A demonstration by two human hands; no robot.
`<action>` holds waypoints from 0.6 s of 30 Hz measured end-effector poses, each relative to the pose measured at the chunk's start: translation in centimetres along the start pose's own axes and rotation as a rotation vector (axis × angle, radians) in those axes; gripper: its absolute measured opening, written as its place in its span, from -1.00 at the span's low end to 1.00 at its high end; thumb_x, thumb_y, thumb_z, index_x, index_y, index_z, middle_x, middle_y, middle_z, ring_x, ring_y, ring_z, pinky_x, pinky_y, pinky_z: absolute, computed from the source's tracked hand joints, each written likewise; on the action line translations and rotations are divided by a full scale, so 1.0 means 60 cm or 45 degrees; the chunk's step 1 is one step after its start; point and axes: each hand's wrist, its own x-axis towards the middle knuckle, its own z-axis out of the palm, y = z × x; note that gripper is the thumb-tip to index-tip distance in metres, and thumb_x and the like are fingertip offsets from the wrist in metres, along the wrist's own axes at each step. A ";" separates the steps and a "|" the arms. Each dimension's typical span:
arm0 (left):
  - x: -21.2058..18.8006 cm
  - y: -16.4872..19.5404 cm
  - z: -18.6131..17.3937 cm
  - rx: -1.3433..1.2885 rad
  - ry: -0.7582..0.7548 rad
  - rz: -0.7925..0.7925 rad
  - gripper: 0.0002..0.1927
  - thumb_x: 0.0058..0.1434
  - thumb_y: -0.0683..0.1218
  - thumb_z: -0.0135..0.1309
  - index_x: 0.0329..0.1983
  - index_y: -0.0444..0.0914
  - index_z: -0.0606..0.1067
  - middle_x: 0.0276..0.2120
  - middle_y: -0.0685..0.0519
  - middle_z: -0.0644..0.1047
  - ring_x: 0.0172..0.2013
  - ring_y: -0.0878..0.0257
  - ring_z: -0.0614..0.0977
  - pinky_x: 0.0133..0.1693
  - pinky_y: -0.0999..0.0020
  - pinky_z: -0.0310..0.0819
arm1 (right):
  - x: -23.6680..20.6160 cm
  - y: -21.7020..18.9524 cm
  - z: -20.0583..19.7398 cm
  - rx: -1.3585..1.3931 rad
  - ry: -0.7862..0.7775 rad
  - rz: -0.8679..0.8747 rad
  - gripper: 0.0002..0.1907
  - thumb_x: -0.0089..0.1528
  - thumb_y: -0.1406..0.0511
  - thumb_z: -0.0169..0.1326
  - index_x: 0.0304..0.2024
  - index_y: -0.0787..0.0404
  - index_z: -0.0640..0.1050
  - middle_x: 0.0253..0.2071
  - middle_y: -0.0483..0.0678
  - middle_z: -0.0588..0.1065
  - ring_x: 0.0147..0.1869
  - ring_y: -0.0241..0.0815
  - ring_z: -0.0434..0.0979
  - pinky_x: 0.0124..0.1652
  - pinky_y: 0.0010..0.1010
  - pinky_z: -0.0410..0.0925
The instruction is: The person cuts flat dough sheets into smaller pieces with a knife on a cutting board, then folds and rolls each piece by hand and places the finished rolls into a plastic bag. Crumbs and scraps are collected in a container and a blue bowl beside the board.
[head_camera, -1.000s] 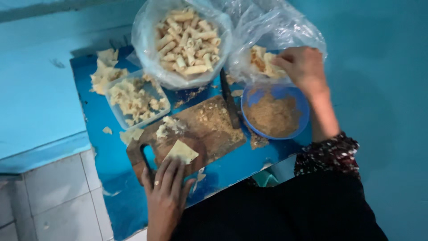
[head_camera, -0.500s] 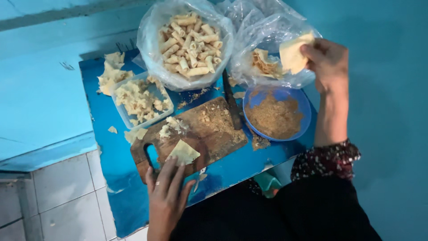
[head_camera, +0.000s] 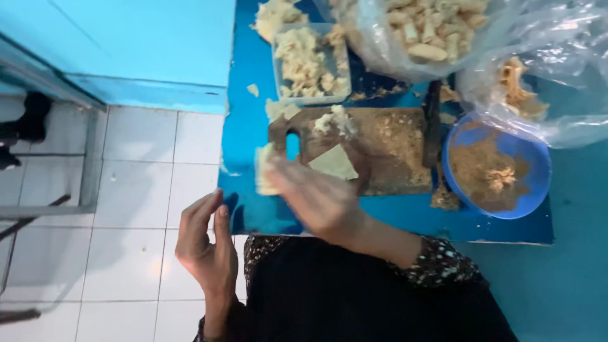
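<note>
Right hand (head_camera: 316,199) now back from bag (head_camera: 538,69), blurred over board (head_camera: 386,152) edge, fingers pinching pale wrapper (head_camera: 265,170). Left hand (head_camera: 206,244) lifted off board, fingers together, empty. Second wrapper (head_camera: 334,163) lies on board.

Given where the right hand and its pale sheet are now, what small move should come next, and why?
Probably lay the sheet flat on the board beside the piece already there. The right hand holds it over the board's handle end, blurred; the left hand hangs empty over the floor.

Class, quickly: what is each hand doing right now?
Left hand: open, holding nothing.
Right hand: blurred, closed on a pale square wrapper.
</note>
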 end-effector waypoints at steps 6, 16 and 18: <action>-0.004 -0.027 -0.017 0.059 -0.075 -0.028 -0.74 0.32 -0.30 0.15 0.07 -0.35 0.58 -0.06 -0.11 0.61 -0.14 0.22 0.66 -0.18 0.42 0.59 | 0.039 -0.027 0.022 0.324 -0.370 0.157 -0.52 0.20 0.27 0.24 0.15 0.30 0.52 0.16 0.15 0.52 0.24 0.11 0.57 0.06 -0.20 0.49; 0.010 -0.040 -0.015 0.226 -0.277 0.226 -0.45 0.13 -0.26 0.30 0.22 -0.36 0.47 0.10 -0.13 0.53 0.07 -0.04 0.57 0.08 0.19 0.49 | 0.041 -0.012 0.056 0.141 -0.339 -0.019 -0.81 0.15 0.35 0.19 -0.17 0.19 0.59 -0.21 -0.04 0.55 -0.11 -0.03 0.59 -0.21 -0.31 0.45; 0.010 -0.039 -0.013 0.253 -0.255 0.241 -0.41 0.10 -0.26 0.31 0.23 -0.37 0.45 0.11 -0.14 0.51 0.08 -0.05 0.55 0.08 0.16 0.47 | 0.047 -0.015 0.072 0.058 -0.395 -0.040 -0.85 0.16 0.36 0.19 -0.22 0.22 0.57 -0.21 -0.05 0.54 -0.09 -0.07 0.59 -0.22 -0.32 0.46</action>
